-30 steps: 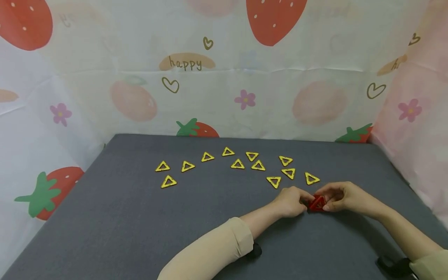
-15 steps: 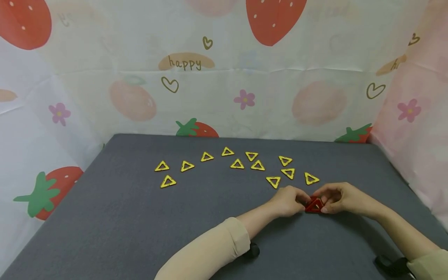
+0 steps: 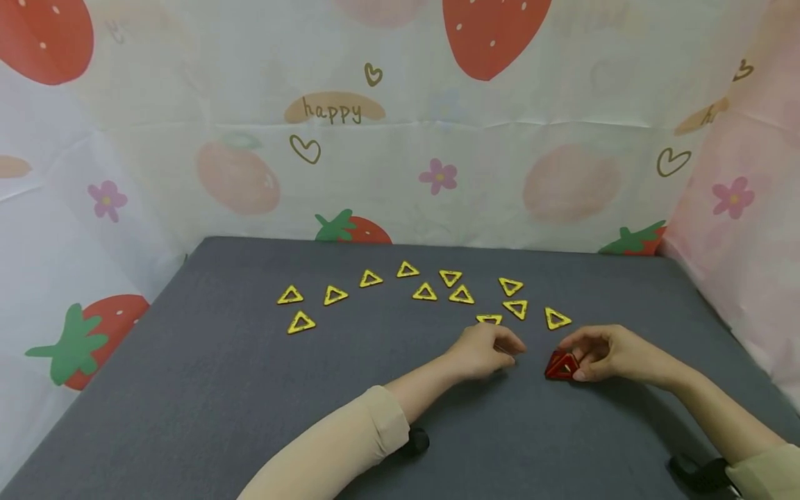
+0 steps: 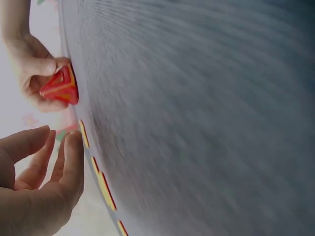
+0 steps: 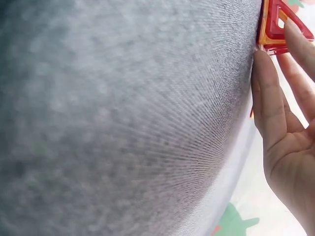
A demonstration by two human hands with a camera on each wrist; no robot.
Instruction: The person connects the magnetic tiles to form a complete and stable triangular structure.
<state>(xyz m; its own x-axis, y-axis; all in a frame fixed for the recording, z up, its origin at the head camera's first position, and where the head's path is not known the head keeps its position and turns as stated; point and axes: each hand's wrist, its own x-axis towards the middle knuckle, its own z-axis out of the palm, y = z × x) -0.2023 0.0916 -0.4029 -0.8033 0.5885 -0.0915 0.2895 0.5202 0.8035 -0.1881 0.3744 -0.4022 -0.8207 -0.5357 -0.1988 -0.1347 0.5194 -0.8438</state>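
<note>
A small pyramid of red, open-centred triangular tiles (image 3: 560, 367) with orange-yellow edges stands on the grey table at the right. My right hand (image 3: 607, 354) holds it from the right side, thumb at the front and fingers behind. The right wrist view shows the thumb on one red face of the pyramid (image 5: 273, 29), partly cut off by the frame. To the left, apart from the pyramid, my left hand (image 3: 480, 353) hovers with loosely bent fingers and nothing between them. That hand partly covers one yellow triangular tile (image 3: 489, 319).
Several yellow triangular tiles (image 3: 461, 296) lie flat and spread across the far half of the grey table (image 3: 206, 403). One yellow tile (image 3: 556, 319) is just beyond the right hand. A strawberry-printed cloth (image 3: 387, 180) hangs behind the table.
My left hand has let go of the red pyramid and moved left, now partly over a yellow tile. The pyramid shifted slightly left earlier. My right hand still holds it.
</note>
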